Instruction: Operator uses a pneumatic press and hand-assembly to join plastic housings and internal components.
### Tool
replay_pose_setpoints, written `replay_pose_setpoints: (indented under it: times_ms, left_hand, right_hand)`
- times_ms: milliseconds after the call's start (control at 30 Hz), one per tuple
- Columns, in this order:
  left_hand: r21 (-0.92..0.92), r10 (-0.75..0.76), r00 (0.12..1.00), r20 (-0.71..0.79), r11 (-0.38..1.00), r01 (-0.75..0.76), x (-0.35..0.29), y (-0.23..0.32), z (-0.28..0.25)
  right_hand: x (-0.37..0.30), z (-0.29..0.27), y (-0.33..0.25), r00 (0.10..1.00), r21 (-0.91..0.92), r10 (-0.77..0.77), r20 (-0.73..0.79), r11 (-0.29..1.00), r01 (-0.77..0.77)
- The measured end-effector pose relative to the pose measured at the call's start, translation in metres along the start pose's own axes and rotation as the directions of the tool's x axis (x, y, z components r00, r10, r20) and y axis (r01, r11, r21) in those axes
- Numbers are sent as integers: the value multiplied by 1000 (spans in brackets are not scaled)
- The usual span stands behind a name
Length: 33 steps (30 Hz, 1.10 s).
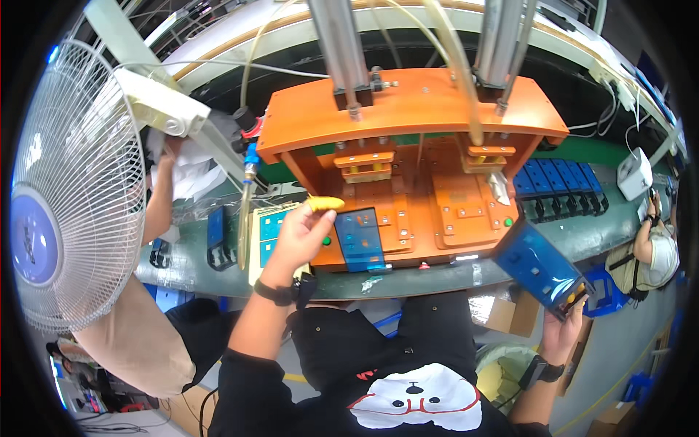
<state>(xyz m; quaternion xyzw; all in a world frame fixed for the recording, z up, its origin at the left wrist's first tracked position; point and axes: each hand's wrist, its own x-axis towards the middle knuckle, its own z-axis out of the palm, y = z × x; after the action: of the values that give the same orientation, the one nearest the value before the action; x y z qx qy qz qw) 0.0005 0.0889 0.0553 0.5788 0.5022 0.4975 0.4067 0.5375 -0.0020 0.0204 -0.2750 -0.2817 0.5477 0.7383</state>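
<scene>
My left hand (297,239), a yellow cover on its index finger, is raised in front of the press's left side. Its thumb and index finger pinch the upper left corner of a see-through blue film sheet (361,242), which hangs down with the orange base showing through. On the right, my right hand (562,328) grips the lower end of a glossy blue panel (540,268) with a dark edge, tilted in front of the bench. Part of the right fingers is hidden behind the panel. An orange two-station press (415,109) stands straight ahead.
Several blue panels in black frames (557,182) stand in a row at right. Left of the press are a pale yellow sheet with blue pieces (271,226) and another framed panel (216,226). A fan (80,189) fills the left; a co-worker's arm (160,193) is behind it.
</scene>
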Motion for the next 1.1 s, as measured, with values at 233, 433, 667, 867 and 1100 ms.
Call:
replay_pose_setpoints:
  times_ms: [233,433,667,867,1100]
  left_hand:
    - [596,33,998,-56,803,6,79,-8,12]
    - [837,255,958,130,489,-244,129,-20,14]
    - [957,201,970,134,227,-179,134,-27,18]
    - [908,427,867,258,199,-368,128,-20,24]
    - [931,323,875,360,-192,-312,133,-59,-9]
  right_hand:
    - [-8,-63,10,976,271,123,-178,960,-71]
    - [-5,-64,21,947,290,159,-280,954,-75]
    - [-1,-84,25,922,328,171,-347,943,-51]
    - [5,-106,25,921,339,162,-354,940,-35]
    - [1,-107,25,838,389,204,-507,921,11]
